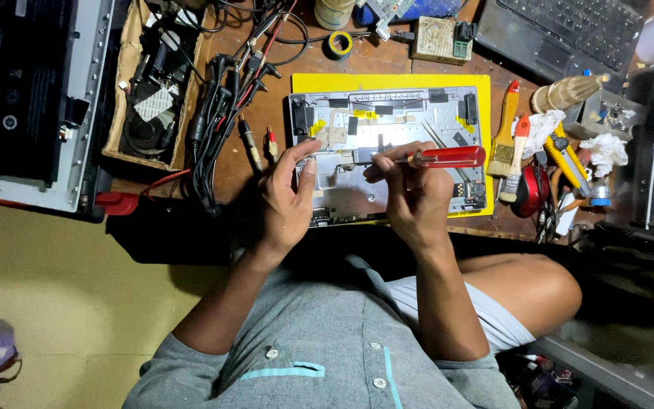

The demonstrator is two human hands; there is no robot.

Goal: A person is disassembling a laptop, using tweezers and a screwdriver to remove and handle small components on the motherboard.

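Note:
An opened silver laptop base (403, 113) lies on a yellow mat (387, 80) on the wooden bench. My right hand (412, 191) grips a screwdriver with a red transparent handle (448, 157), held level, its shaft pointing left over the base's middle. My left hand (288, 198) rests on the base's left front part, thumb and fingers pressing near the screwdriver tip. The tip itself is partly hidden by my fingers.
A bundle of black probe leads (217, 121) lies left of the mat. A cardboard box of parts (149, 83) and a dismantled monitor (32, 98) sit further left. Brushes (509, 132), a yellow cutter (569, 159) and rags crowd the right. A dark laptop (562, 34) is at the back.

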